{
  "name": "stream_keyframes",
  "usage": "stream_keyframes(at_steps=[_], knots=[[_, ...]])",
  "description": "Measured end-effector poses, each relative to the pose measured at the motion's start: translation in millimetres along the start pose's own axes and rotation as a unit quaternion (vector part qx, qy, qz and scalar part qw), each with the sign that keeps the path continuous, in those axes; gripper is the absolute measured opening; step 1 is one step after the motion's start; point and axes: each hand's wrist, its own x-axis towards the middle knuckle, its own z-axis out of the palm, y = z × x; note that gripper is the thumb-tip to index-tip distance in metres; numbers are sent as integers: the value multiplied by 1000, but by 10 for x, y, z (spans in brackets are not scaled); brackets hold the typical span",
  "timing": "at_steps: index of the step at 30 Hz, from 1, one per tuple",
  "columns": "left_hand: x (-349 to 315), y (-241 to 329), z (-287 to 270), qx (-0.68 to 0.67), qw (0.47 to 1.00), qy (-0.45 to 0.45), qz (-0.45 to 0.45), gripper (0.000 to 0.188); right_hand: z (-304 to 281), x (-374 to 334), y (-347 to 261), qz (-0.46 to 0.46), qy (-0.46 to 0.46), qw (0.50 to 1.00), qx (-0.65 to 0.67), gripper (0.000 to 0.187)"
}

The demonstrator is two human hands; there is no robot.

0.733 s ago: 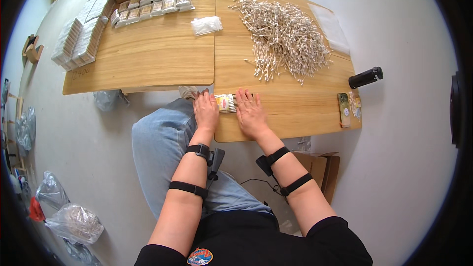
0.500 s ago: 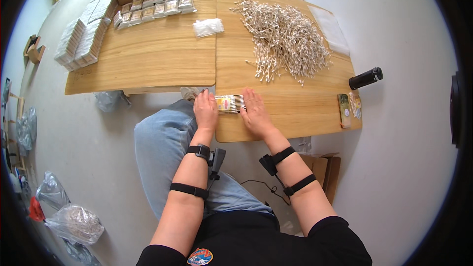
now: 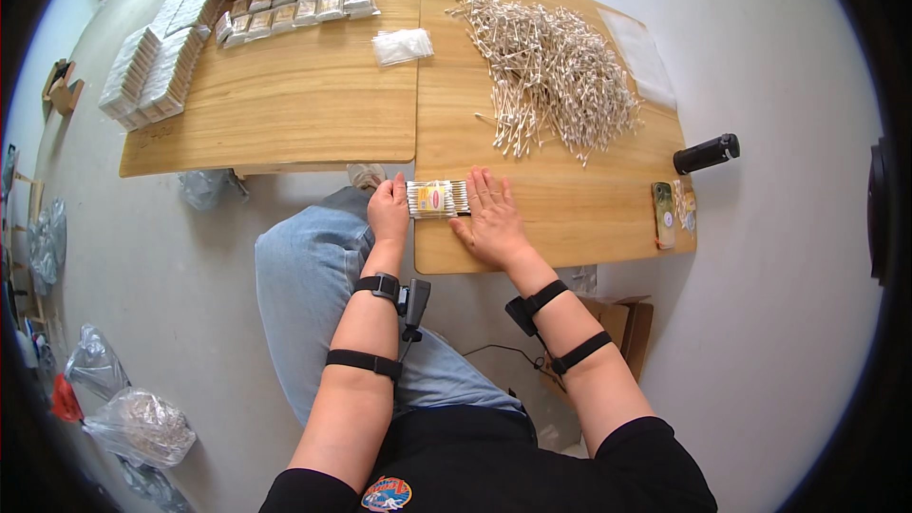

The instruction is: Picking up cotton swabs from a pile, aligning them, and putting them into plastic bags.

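A flat pack of cotton swabs (image 3: 437,198) with a yellow and white label lies at the near left corner of the right-hand table, between my hands. My left hand (image 3: 388,213) is closed at the pack's left end, thumb upward, just off the table's edge; its curled fingers are mostly hidden. At the opposite end, my right hand (image 3: 496,226) lies with fingers stretched out, its side touching the swab tips. Beyond them spreads a big heap of loose cotton swabs (image 3: 556,76).
Filled swab packs (image 3: 304,9) stand in rows on the left table (image 3: 285,123), beside stacked white packs (image 3: 152,76). Clear plastic bags (image 3: 402,47) lie near the seam. At right are a phone (image 3: 663,214), a black cylinder (image 3: 706,154) and a translucent sheet (image 3: 638,55).
My left hand has drawn slightly left and curled its fingers, uncovering more of the pack's left end. My right hand stays flat at the right end, its thumb spread wider.
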Motion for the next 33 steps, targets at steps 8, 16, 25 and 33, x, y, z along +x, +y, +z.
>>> stream_keyframes(at_steps=[8, 16, 25, 33], knots=[[-26, 27, 3, -3, 1000, -9, 15, 53, 46, 53, -158, 3, 7, 1000, 19, 85], [-35, 75, 25, 68, 994, 41, 76, 47, 42, 88, -236, -2, 24, 999, 33, 85], [-61, 50, 17, 81, 992, 47, 81, 49, 73, 76, -240, 5, 30, 998, 49, 83], [-130, 96, -69, 126, 974, 143, 125, 31, 138, 99, -141, 8, 85, 991, 99, 76]])
